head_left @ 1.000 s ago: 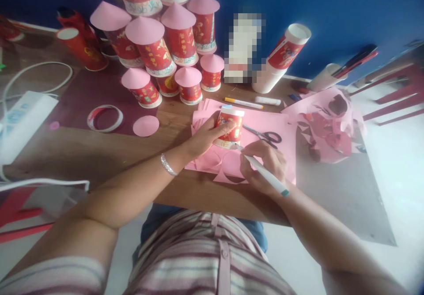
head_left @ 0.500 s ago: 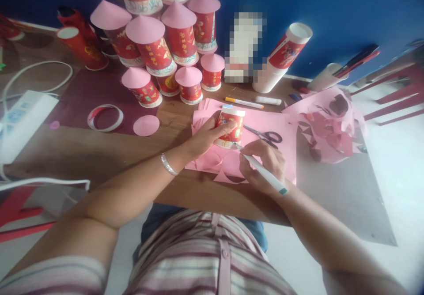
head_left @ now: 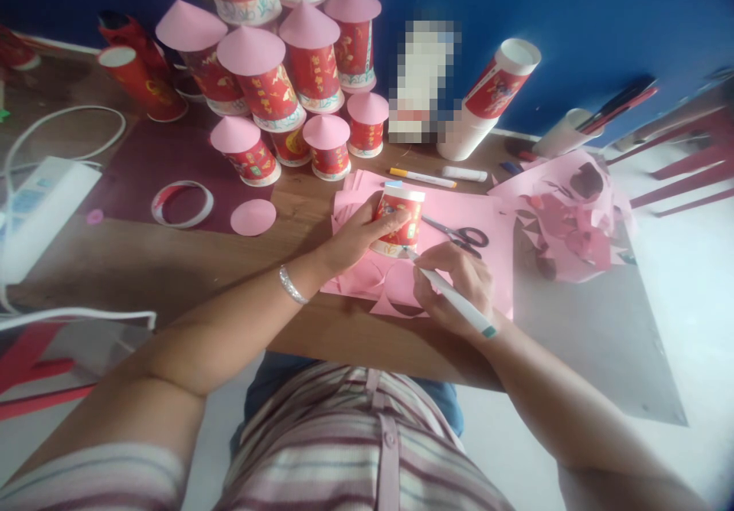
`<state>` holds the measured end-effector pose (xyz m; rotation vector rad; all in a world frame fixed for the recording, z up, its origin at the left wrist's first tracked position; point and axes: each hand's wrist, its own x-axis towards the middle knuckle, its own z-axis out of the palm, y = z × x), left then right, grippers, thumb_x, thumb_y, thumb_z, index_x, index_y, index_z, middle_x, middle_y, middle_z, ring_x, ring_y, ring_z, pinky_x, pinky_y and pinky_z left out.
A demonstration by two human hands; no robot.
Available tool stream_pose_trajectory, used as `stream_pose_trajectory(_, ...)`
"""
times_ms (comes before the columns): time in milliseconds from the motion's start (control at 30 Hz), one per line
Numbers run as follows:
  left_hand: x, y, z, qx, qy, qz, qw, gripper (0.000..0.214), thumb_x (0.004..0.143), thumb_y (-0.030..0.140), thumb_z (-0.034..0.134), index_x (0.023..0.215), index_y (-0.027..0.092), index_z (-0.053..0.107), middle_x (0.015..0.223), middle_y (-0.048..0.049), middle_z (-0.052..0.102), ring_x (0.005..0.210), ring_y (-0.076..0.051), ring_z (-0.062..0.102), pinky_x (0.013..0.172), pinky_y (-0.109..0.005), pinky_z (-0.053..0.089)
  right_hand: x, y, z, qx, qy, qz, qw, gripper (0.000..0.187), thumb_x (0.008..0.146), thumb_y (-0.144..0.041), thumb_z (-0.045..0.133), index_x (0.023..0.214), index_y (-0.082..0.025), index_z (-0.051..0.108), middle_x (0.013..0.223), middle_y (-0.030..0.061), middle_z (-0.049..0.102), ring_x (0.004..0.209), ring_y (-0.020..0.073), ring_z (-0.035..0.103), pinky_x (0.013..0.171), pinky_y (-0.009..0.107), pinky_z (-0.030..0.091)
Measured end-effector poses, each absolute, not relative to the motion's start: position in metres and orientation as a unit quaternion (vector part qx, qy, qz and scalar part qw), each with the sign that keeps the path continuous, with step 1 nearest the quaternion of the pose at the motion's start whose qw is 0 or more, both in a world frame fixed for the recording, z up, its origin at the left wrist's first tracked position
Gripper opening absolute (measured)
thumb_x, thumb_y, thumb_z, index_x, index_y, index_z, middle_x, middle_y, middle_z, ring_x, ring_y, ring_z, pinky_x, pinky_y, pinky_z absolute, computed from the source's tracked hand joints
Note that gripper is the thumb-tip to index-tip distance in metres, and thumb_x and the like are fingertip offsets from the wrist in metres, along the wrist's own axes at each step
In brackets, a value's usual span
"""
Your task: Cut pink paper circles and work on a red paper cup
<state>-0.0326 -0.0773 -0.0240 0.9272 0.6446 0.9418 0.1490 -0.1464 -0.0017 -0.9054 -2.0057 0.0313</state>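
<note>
My left hand (head_left: 364, 229) is wrapped round a red paper cup (head_left: 410, 224) with white bands at both ends. My right hand (head_left: 456, 285) grips a white marker pen (head_left: 467, 310) with a green end, its tip at the cup's lower white band, where faint drawn lines show. Beneath both hands lie pink paper sheets (head_left: 498, 266), with cut round pieces (head_left: 401, 281) near the front edge. Dark-handled scissors (head_left: 471, 237) rest on the sheets just behind my right hand.
Red cups with pink cone tops (head_left: 261, 86) stand stacked at the back. A yellow marker (head_left: 421, 178), a white cap-like marker (head_left: 464, 174) and stacked cups (head_left: 498, 86) are behind the sheets. Pink scraps (head_left: 579, 220) lie right; a tape roll (head_left: 182, 205) and pink disc (head_left: 253, 218) left.
The marker and my right hand have shifted very slightly left along the cup's lower band. The left hand and cup look nearly still.
</note>
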Motion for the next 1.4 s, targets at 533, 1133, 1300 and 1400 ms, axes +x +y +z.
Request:
stream_pose_trajectory(533, -0.0330, -0.0781, -0.0227, 0.422, 0.292, 0.426, 0.745, 0.052, 0.084, 0.053, 0.084, 0.115, 0.020, 0.058, 0.106, -0.0033, 0.069, 0.098, -0.019, 0.068, 0.087, -0.034, 0.056, 0.1487, -0.1461, -0.0015, -0.364, -0.813, 0.015, 0.455, 0.027, 0.085, -0.003, 0.059, 0.101, -0.026, 0.058, 0.079, -0.0029, 0.068, 0.064, 0.0139, 0.068, 0.056, 0.027, 0.056)
stream_pose_trajectory(1133, -0.0332, -0.0781, -0.0228, 0.439, 0.303, 0.419, 0.735, 0.052, 0.086, 0.056, 0.082, 0.115, 0.021, 0.057, 0.106, -0.0041, 0.068, 0.099, -0.020, 0.068, 0.086, -0.034, 0.056, 0.1482, -0.1527, 0.0048, -0.389, -0.812, 0.062, 0.431, 0.019, 0.089, -0.010, 0.060, 0.098, -0.026, 0.057, 0.079, -0.0034, 0.072, 0.062, 0.0133, 0.068, 0.056, 0.026, 0.054)
stream_pose_trajectory(1300, -0.0330, -0.0774, -0.0244, 0.437, 0.300, 0.423, 0.735, 0.052, 0.086, 0.056, 0.082, 0.115, 0.021, 0.057, 0.105, -0.0033, 0.068, 0.098, -0.019, 0.069, 0.085, -0.033, 0.056, 0.1479, -0.1523, 0.0047, -0.396, -0.807, 0.064, 0.433, 0.017, 0.090, -0.011, 0.059, 0.097, -0.026, 0.057, 0.078, -0.0033, 0.072, 0.061, 0.0138, 0.069, 0.055, 0.027, 0.054)
stream_pose_trajectory(1400, -0.0328, -0.0769, -0.0249, 0.435, 0.300, 0.425, 0.735, 0.051, 0.085, 0.056, 0.082, 0.114, 0.021, 0.057, 0.105, -0.0034, 0.068, 0.098, -0.019, 0.068, 0.085, -0.033, 0.057, 0.1481, -0.1516, 0.0051, -0.392, -0.808, 0.060, 0.436, 0.020, 0.089, -0.008, 0.060, 0.098, -0.026, 0.056, 0.077, -0.0040, 0.071, 0.061, 0.0129, 0.068, 0.056, 0.026, 0.054)
